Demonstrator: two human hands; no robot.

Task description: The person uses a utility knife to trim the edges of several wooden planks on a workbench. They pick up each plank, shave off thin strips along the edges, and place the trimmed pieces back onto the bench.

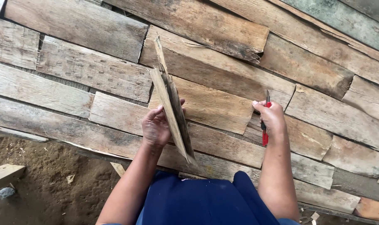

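Head view. The left hand (156,127) is clamped on a thin wooden slat (171,106), fingers curled round its edge; the slat stands on edge, running from 12 o'clock to 6 o'clock, tilted slightly. At 3 o'clock from it, the right hand (272,118) is closed round a red-handled tool (265,123), blade pointing toward 12 o'clock. Both forearms reach up over weathered planks (72,71); dark blue clothing (202,200) lies at 6 o'clock.

Between the left hand (157,127) and right hand (273,118) the planks (214,106) lie flat and open, giving free passage. The slat (172,108), held on edge, walls off the left hand's inner side. The tool (265,125) juts up, seemingly a blade. The lap (206,200) blocks the near side; dirt floor (43,175) lies open at left.
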